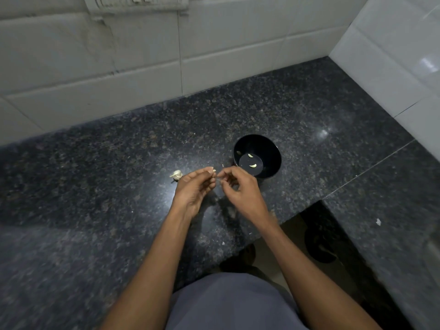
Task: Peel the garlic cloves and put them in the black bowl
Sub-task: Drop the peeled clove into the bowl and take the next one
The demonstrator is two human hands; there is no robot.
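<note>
A black bowl stands on the dark granite counter, with two peeled garlic cloves on its bottom. My left hand and my right hand meet just left of the bowl, above the counter. Between their fingertips they pinch a small garlic clove, mostly hidden by the fingers. A garlic bulb piece lies on the counter just left of my left hand.
White tiled walls rise behind and to the right of the counter. A socket strip sits on the back wall. Small skin scraps dot the granite. The counter edge steps back near my body, with floor below.
</note>
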